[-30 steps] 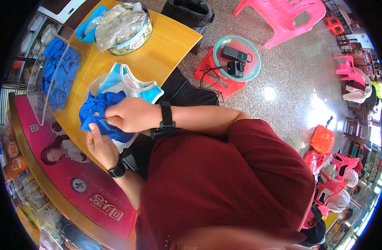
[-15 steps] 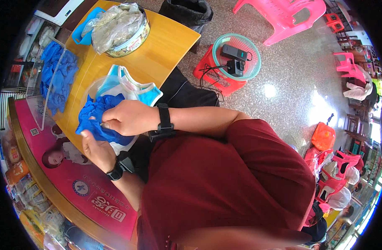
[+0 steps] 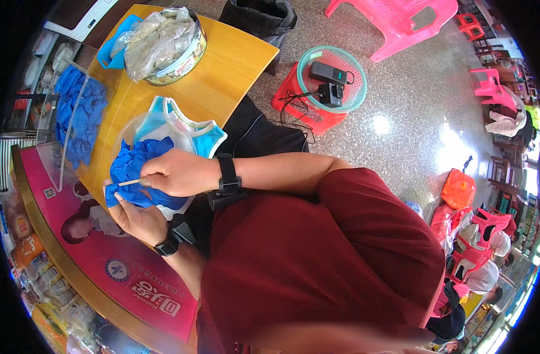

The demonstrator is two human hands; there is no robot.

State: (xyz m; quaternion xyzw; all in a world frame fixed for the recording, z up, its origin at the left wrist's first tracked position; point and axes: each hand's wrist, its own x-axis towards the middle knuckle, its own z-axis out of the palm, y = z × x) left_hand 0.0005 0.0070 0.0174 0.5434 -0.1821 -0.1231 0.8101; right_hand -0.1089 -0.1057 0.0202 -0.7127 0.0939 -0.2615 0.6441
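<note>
My right hand (image 3: 175, 172) is closed on a thin pale stick (image 3: 129, 182), which lies across a piece of crumpled blue material (image 3: 143, 153), perhaps thin gloves. My left hand (image 3: 137, 219), just below, pinches a corner of that material. The blue pile sits over a clear round plastic container (image 3: 129, 128) and something white. A light-blue and white item with white edging (image 3: 209, 137), perhaps fabric, lies behind on the yellow table (image 3: 223, 71).
A clear bin (image 3: 81, 121) of blue material stands left, a tin of bagged items (image 3: 164, 44) and a blue tray (image 3: 111, 44) far back. Right are a red stool (image 3: 285, 100) with a mesh basket of devices (image 3: 358, 71), a black bin (image 3: 255, 17) and pink chairs (image 3: 399, 32).
The pale stick now shows clearly in my right hand. My left fingertips have risen onto the blue material's lower left corner, which is drawn out toward the left.
</note>
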